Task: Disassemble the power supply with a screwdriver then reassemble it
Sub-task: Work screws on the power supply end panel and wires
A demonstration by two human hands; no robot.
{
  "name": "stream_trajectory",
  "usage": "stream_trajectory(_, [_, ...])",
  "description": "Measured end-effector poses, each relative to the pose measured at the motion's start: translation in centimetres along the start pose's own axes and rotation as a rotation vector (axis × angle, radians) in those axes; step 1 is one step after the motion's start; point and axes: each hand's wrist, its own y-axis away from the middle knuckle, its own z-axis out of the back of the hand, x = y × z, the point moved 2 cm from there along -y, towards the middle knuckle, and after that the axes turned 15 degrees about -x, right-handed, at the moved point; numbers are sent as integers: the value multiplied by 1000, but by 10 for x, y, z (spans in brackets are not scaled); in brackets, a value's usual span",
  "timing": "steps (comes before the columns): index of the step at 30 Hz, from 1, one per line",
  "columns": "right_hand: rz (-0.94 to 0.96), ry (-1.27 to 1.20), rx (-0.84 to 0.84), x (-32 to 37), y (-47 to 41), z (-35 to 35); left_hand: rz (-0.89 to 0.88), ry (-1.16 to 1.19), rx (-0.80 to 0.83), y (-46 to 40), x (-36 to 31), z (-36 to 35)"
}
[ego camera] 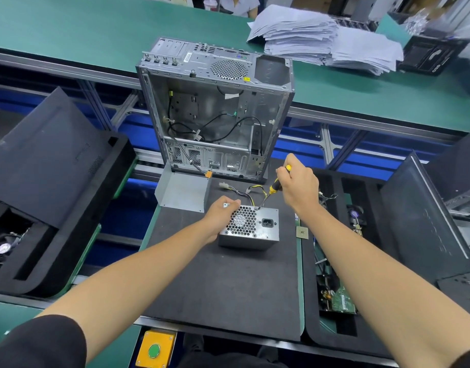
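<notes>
The power supply [251,227] is sitting on a dark foam mat [228,282] on the bench [117,338], its honeycomb fan grille and black power socket facing up toward the camera, and a bundle of yellow and black wires [251,191] is trailing from its far side across the mat. The left hand [221,215] is gripping the unit's far left corner, fingers curling over the top edge and pressing against the metal. The right hand [298,185] is closing in a fist around the yellow and black handle of the screwdriver [275,188], which is slanting down and to the left so that its tip is touching the top far edge of the power supply, just beside the grille. The two hands are working apart from each other, one at each side of the unit's far edge. Behind the unit, an open computer case [215,110] is standing upright, showing loose black cables inside and an empty bay at its upper right. A bent grey metal cover [182,191] is lying on the mat just left of the wires, in front of the case. A small square chip [302,232] is resting near the mat's right edge, close to the power supply. Farther back, a stack of white papers [321,38] is lying on the green surface beyond the case. A yellow box with a green button [154,350] is sitting at the near edge of the bench.
</notes>
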Motion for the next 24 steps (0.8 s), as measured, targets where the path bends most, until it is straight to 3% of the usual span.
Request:
stream_trajectory(11, [-4, -7, -26, -3, 0, 2, -53, -69, 119, -11, -7, 3])
stream_trajectory(24, [-25, -13, -39, -1, -1, 4, -317, -455, 551, -29, -48, 8])
